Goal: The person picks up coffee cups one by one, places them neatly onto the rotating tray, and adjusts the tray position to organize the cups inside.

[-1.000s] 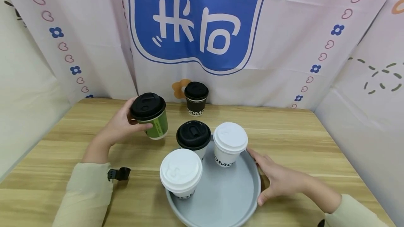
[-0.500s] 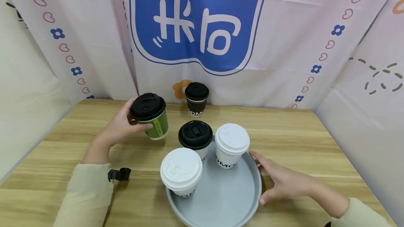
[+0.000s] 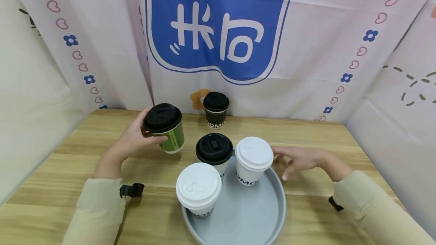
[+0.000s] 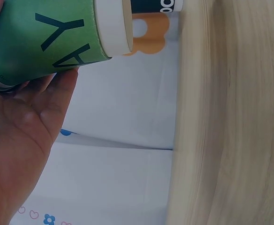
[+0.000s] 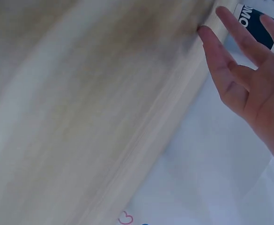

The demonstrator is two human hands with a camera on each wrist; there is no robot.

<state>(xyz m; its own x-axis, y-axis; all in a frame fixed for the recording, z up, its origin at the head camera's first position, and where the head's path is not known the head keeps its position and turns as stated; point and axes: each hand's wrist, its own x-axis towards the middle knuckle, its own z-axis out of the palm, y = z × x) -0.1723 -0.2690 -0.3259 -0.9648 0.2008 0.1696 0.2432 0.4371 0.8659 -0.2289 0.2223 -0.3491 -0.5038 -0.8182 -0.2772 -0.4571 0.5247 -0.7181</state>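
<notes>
My left hand (image 3: 131,139) grips a green paper coffee cup (image 3: 173,138) with a black lid, its thumb across the front. In the left wrist view the base of this cup hangs clear of the tabletop. A round grey tray (image 3: 250,214) carries two white-lidded cups, one at front left (image 3: 198,188) and one at back right (image 3: 253,160). Between them at the rear stands a white cup with a black lid (image 3: 214,148). My right hand (image 3: 301,158) has its fingers spread beside the back-right cup; whether the fingertips touch it I cannot tell.
A smaller black cup with a black lid (image 3: 216,110) stands at the rear of the wooden table (image 3: 316,207). Behind it hangs a printed white curtain (image 3: 306,48), and pale cloth walls close off both sides.
My right hand has moved off the tray's right rim, backward toward the back-right white cup. My left hand still holds the green cup in about the same place. The view has shifted slightly.
</notes>
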